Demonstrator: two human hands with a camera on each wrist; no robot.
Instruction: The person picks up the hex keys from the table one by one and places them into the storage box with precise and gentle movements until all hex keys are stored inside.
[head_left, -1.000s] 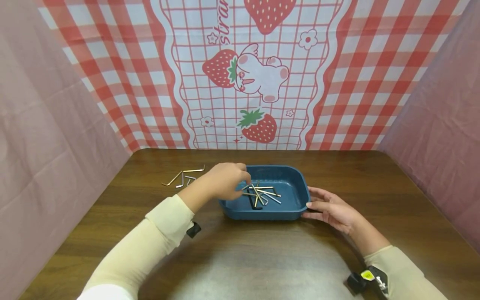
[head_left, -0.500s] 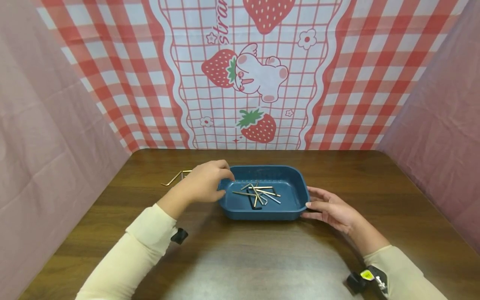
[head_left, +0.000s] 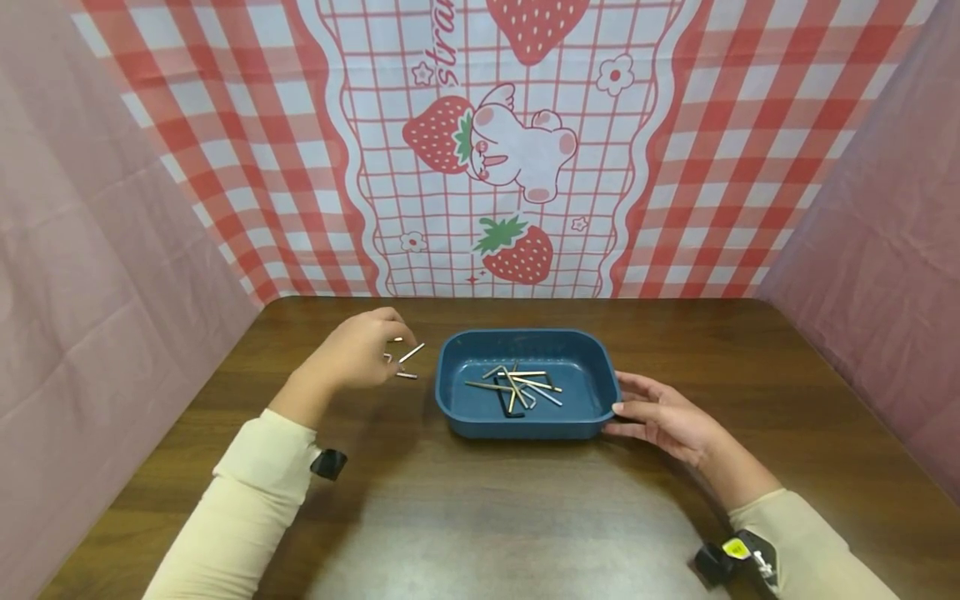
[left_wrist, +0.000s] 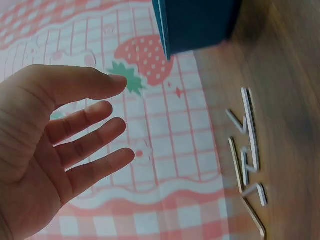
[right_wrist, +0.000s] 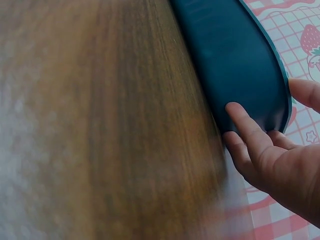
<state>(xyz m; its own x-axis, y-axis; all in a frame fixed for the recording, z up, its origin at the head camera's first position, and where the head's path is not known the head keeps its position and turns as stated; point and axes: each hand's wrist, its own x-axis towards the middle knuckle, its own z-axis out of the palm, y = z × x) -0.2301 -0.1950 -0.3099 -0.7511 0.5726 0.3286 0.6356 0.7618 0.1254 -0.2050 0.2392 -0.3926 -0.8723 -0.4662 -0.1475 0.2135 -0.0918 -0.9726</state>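
Observation:
A blue rectangular tray (head_left: pixel 528 430) stands on the table with a loose pile of hex keys (head_left: pixel 517 387) in it, brass, silver and black. My right hand (head_left: pixel 667 423) holds its right end, thumb at the rim and fingers against the outer wall (right_wrist: pixel 235 60). My left hand (head_left: pixel 360 350) is raised left of the tray with nothing in it. In the left wrist view its fingers (left_wrist: pixel 92 140) are spread and loosely bent, apart from the thumb. Several more hex keys (left_wrist: pixel 251 130) lie on the table by that hand, partly hidden behind it in the head view.
The wooden table (head_left: pixel 480 517) carries the tray near its back half. A red-and-white strawberry cloth (head_left: pixel 517 183) hangs behind it. Pink cloths (head_left: pixel 127 250) stand at both sides.
My left hand has moved left from above the tray to the loose hex keys on the table. The right hand and the tray have stayed in place.

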